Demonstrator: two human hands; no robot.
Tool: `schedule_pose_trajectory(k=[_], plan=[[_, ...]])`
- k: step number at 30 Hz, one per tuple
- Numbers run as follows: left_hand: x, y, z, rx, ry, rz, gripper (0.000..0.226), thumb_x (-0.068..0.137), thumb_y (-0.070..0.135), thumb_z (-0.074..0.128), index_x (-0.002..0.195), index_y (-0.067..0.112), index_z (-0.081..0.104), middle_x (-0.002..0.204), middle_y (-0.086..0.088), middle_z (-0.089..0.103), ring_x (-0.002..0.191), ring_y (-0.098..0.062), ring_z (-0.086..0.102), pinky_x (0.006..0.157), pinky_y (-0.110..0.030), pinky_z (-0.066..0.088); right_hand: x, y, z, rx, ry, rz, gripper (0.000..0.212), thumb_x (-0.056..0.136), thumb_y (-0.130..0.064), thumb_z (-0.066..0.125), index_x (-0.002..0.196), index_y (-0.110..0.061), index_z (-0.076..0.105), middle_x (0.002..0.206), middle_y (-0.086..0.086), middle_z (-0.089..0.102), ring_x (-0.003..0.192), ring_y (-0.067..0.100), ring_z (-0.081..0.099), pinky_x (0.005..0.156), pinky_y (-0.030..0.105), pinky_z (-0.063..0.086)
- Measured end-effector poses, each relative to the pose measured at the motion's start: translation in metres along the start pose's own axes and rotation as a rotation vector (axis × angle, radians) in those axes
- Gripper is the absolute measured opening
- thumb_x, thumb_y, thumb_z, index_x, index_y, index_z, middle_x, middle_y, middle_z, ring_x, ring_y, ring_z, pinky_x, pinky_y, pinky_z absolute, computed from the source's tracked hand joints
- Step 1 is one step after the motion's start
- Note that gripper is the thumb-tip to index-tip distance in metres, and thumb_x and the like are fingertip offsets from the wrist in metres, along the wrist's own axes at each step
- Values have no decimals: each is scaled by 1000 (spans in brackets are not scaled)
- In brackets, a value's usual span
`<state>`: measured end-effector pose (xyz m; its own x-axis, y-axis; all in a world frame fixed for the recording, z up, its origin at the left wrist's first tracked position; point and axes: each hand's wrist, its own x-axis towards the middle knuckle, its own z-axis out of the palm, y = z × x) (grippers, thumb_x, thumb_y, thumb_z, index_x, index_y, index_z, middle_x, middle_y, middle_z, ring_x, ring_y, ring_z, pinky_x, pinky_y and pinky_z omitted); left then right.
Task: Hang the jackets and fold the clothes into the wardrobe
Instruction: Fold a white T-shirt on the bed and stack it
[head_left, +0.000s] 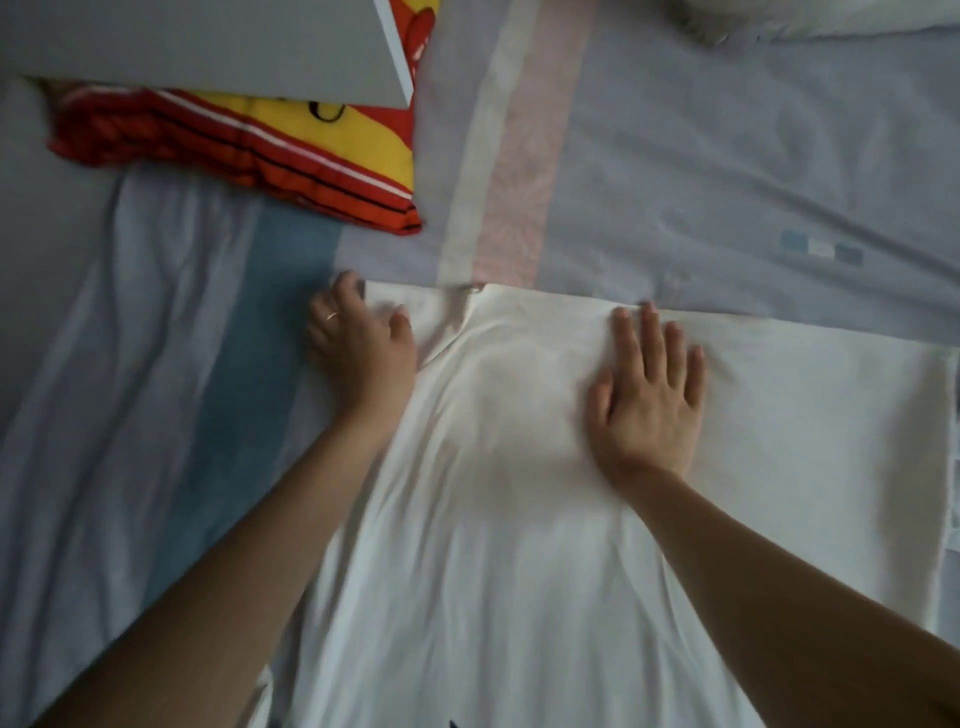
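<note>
A white garment (519, 519) lies spread flat on the bed, its far edge straight across the middle of the view. My left hand (358, 338) grips the garment's far left corner, fingers curled over the cloth edge, a ring on one finger. My right hand (649, 395) lies flat on the cloth near the far edge, fingers straight and spread, pressing it down. Both forearms reach in from the bottom of the view.
The bed sheet (727, 182) is pale lilac with pink, cream and blue stripes. A red, yellow and orange pillow (291, 150) lies at the upper left, partly under a grey panel (208, 47). A white pillow corner (831, 15) shows at the top right.
</note>
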<state>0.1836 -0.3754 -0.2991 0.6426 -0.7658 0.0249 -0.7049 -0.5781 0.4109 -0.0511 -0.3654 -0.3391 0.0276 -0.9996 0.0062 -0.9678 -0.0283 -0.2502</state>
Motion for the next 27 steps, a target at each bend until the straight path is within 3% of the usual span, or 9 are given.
schedule_pose_trajectory(k=[3, 5, 7, 10, 12, 17, 20, 24, 27], plan=[[22, -28, -10, -231, -211, 5, 44, 84, 22, 70, 119, 3, 52, 104, -14, 60, 95, -31, 57, 85, -37, 43, 1, -1, -2, -4, -12, 0, 68, 83, -38, 31, 150, -24, 29, 158, 3, 24, 143, 28, 24, 118, 41, 6], [28, -30, -17, -349, -286, 21, 13, 86, 14, 66, 85, 11, 54, 77, -3, 57, 69, -12, 53, 64, -28, 38, 1, -2, -2, -3, -7, 2, 68, 82, -37, 31, 149, -24, 29, 157, 3, 25, 143, 29, 25, 118, 42, 8], [32, -27, -25, -400, -246, 95, 25, 91, 9, 59, 71, 16, 44, 64, 6, 46, 55, 0, 41, 56, -25, 30, 1, -2, -2, -5, 6, 2, 69, 82, -37, 32, 149, -24, 29, 157, 4, 26, 142, 29, 26, 118, 42, 8], [39, -25, -37, -480, -126, 148, 3, 95, 7, 49, 92, 7, 50, 76, 6, 52, 64, -2, 44, 62, -24, 33, 0, -2, -2, -5, 20, 5, 69, 81, -36, 32, 149, -24, 29, 157, 4, 26, 142, 29, 26, 118, 42, 8], [46, -34, -35, -422, -78, 183, 10, 96, 11, 47, 98, 2, 52, 83, -3, 56, 70, -7, 47, 63, -25, 32, 0, -2, -1, 4, 30, 3, 69, 81, -36, 32, 148, -23, 30, 156, 5, 27, 141, 30, 26, 117, 42, 8], [60, -59, -18, 31, 54, 352, 32, 99, 34, 43, 105, 6, 55, 83, -25, 64, 74, -44, 58, 56, -38, 30, 1, -3, -1, 6, 40, -10, 69, 81, -36, 31, 148, -23, 30, 156, 5, 27, 142, 30, 25, 117, 41, 6], [59, -53, -13, 210, 86, 281, 37, 99, 41, 40, 111, 10, 56, 90, -23, 66, 81, -44, 60, 59, -37, 28, 2, -3, -1, 9, 48, -6, 68, 81, -36, 31, 148, -23, 30, 156, 6, 27, 142, 30, 25, 117, 41, 6], [50, -46, -16, 84, 152, 117, 32, 93, 33, 49, 118, 13, 54, 117, -12, 58, 105, -33, 55, 80, -40, 39, -1, -3, -1, 2, 29, -11, 69, 81, -35, 31, 148, -23, 30, 157, 6, 26, 142, 31, 25, 118, 43, 8], [16, -51, -22, 135, -14, 707, 45, 91, 28, 45, 134, 13, 49, 139, -13, 47, 124, -33, 45, 103, -46, 33, 0, -3, -1, -1, 14, 4, 68, 81, -35, 32, 148, -23, 30, 157, 5, 26, 142, 30, 24, 117, 41, 6]])
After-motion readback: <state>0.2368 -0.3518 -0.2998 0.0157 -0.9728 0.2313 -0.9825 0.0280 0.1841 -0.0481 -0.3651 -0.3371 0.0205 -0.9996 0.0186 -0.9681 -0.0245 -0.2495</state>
